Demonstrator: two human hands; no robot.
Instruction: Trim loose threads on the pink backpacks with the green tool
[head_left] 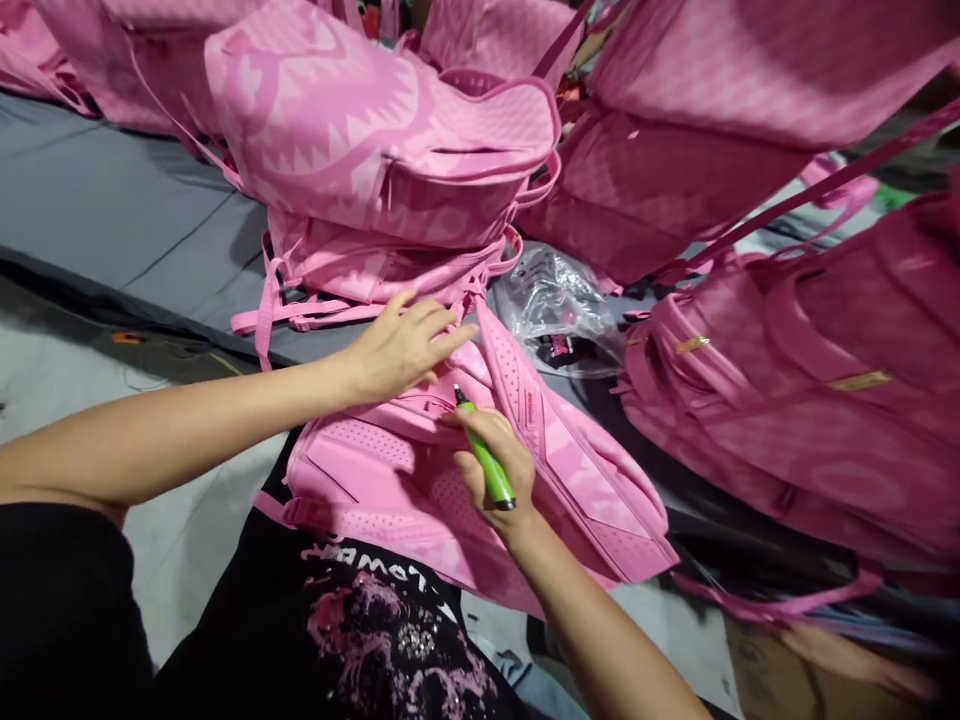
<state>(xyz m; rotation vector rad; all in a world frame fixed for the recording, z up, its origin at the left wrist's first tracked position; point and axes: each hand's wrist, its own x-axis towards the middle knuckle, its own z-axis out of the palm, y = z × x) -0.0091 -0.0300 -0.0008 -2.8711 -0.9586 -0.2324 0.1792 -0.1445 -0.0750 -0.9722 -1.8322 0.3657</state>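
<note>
A pink backpack (450,500) lies across my lap and the table edge, its padded, perforated straps and back panel facing up. My left hand (405,350) rests on its upper part with the fingers spread, palm down. In my right hand (506,455) is a green marker pen (484,450), gripped by curled fingers. The pen's dark tip points up and away from me, close to the backpack's surface by my left fingers. Whether the tip touches the fabric I cannot tell.
More pink backpacks surround the work: a patterned one (360,120) just beyond, one at the right (810,400) and a large one (750,70) behind. A clear plastic bag (559,300) lies between them on the grey table (127,200). Another person's hand (847,655) shows at lower right.
</note>
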